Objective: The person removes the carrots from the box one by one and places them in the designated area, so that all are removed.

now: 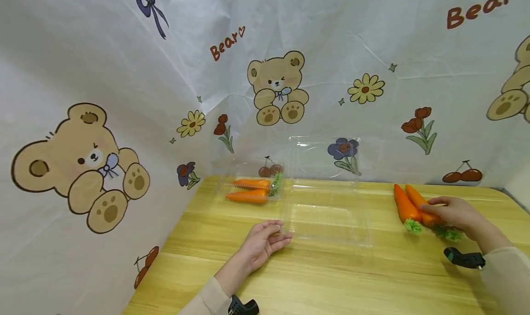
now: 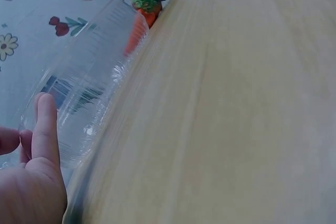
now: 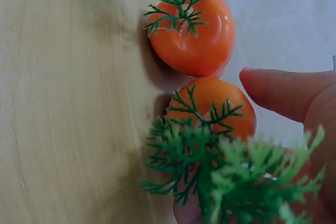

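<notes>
Toward the right end of the table, my right hand (image 1: 451, 216) grips an orange toy carrot (image 1: 416, 197), thumb on its near side. Its green leaves (image 3: 210, 166) fill the lower part of the right wrist view. A second carrot (image 1: 403, 204) lies right beside it, leafy end toward me. In the middle stands a clear plastic clamshell container (image 1: 327, 241), its lid (image 1: 319, 142) raised at the back. My left hand (image 1: 265, 243) holds the container's near left corner, thumb and fingers at the rim; one finger (image 2: 46, 124) stretches along its wall.
Left of the open container, another clear plastic box (image 1: 232, 193) has two carrots (image 1: 248, 195) in it, leaves to the right. A white cloth (image 1: 232, 76) printed with bears and flowers hangs behind and left of the wooden table (image 1: 314, 283).
</notes>
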Demonstrator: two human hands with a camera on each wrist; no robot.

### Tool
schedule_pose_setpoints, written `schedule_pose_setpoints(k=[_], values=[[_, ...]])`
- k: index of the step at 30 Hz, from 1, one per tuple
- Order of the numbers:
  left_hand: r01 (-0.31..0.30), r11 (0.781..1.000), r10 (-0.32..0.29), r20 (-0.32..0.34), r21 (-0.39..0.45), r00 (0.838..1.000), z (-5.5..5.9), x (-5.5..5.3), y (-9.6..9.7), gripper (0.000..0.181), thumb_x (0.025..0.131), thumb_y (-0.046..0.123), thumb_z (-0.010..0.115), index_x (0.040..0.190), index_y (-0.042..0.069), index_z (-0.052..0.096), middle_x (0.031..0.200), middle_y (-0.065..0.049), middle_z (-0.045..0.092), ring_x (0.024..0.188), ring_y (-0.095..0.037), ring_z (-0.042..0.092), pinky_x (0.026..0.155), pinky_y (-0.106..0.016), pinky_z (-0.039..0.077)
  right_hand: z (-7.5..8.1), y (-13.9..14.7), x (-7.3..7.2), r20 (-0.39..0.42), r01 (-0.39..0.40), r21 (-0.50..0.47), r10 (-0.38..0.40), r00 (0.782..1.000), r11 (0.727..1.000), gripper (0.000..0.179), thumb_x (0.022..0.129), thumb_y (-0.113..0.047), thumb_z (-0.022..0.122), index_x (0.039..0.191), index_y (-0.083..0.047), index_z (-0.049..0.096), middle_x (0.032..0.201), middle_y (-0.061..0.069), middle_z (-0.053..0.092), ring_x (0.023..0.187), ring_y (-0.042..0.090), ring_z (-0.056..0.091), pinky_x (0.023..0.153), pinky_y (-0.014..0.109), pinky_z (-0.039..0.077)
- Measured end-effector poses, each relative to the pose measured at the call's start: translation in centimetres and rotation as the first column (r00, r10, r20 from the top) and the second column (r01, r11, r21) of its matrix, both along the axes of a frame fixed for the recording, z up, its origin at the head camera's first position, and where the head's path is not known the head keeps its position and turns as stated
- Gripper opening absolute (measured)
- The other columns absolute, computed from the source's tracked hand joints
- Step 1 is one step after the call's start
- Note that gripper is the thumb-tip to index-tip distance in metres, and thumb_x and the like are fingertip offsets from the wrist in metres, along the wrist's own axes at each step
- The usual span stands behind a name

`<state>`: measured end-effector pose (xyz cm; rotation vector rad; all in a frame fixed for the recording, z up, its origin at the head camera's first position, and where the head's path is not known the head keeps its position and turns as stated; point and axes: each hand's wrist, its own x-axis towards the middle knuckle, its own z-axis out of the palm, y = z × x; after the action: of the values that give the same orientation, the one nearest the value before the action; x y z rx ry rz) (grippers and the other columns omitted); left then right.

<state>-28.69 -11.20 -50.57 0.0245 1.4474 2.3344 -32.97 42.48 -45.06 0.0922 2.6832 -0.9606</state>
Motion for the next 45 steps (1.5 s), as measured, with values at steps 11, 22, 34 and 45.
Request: schedule_pose_setpoints(k=[11,22,34,45], values=[[0.040,0.999,-0.040,0.021,0.028,0.999,0.4,0.1,-0.2,0.040,0.106,0.008,0.050,0.140,-0.012,0.044,0.093,-0.005,0.063,0.100,-0.024,0.075,0.095,-0.036,0.061,0.6,-0.2,0.9,-0.048,0.010,-0.098,-0.014,0.999,0.995,0.081,0.108,-0.047,0.046,0.149,0.021,0.027,0.136,0.045,0.048,0.100,0.025,0.068,0.083,0.042,0.064],[0.099,0.994,-0.097,0.056,-0.034,0.994,0.7,-0.6,-1.1,0.039,0.101,0.023,0.063,0.128,-0.004,0.057,0.092,-0.001,0.063,0.102,-0.024,0.073,0.098,-0.041,0.060,0.7,-0.9,1.2,-0.154,0.041,-0.078,-0.053,0.987,0.996,0.078,0.109,-0.050,0.038,0.150,0.017,0.032,0.149,0.045,0.034,0.120,0.054,0.051,0.091,0.055,0.056],[0.062,0.994,-0.057,0.056,-0.085,0.997,0.7,-1.2,-2.9,0.025,0.101,0.024,0.062,0.115,0.003,0.065,0.095,-0.002,0.065,0.102,-0.026,0.071,0.096,-0.040,0.060,1.3,-1.1,1.3,-0.216,0.061,-0.093,-0.080,0.973,0.994,0.073,0.110,-0.047,0.038,0.149,0.015,0.036,0.151,0.043,0.033,0.123,0.056,0.045,0.086,0.048,0.055],[0.068,0.994,-0.063,0.061,-0.083,0.996,0.6,-1.2,-3.4,0.025,0.101,0.023,0.062,0.115,0.002,0.064,0.096,-0.003,0.066,0.100,-0.026,0.072,0.097,-0.042,0.060,1.3,-1.9,2.0,-0.293,0.102,-0.102,-0.128,0.947,0.990,0.067,0.110,-0.044,0.040,0.147,0.012,0.041,0.150,0.043,0.033,0.128,0.062,0.037,0.095,0.074,0.039]])
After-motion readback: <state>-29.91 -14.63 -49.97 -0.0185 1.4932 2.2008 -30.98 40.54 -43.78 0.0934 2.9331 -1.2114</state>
